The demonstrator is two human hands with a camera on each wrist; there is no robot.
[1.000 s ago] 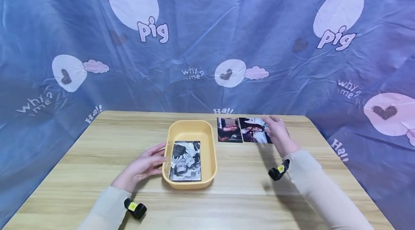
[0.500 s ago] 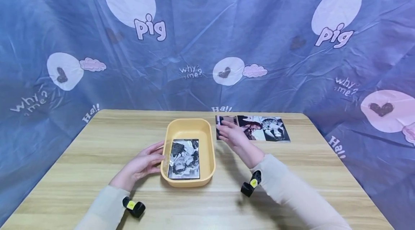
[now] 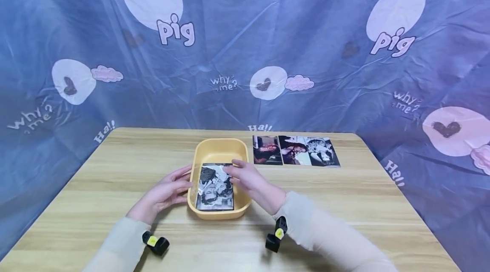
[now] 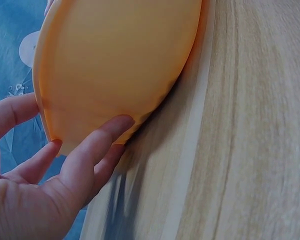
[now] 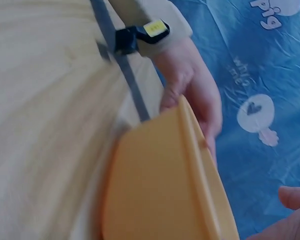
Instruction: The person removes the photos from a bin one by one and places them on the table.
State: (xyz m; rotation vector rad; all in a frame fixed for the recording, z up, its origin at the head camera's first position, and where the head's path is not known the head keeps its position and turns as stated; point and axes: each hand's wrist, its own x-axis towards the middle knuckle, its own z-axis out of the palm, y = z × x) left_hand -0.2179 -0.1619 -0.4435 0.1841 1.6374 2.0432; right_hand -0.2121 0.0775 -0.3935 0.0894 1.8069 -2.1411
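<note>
A yellow plastic tray (image 3: pixel 193 209) stands on the table, and a stack or single black-and-white photo card (image 3: pixel 215 189) lies inside it. My left hand (image 3: pixel 165 193) is at the tray's left side, its spread fingers against the outer wall and rim, as the left wrist view shows. My right hand (image 3: pixel 254 182) reaches over the tray's right rim with fingers extended, fingertips close over the photo card's upper right edge. In the right wrist view, part of the right hand (image 5: pixel 287 215) shows beside the tray with nothing between its fingers.
At the back right of the wooden table (image 3: pixel 344 212) lie a reddish photo card (image 3: pixel 267 151), a second coloured one (image 3: pixel 294 151) and a black-and-white one (image 3: pixel 323 152) in a row. A blue printed cloth (image 3: pixel 229 42) hangs behind the table.
My right hand has swept left from over the row of photo cards to above the tray, uncovering the whole row. My left hand and the tray keep their places.
</note>
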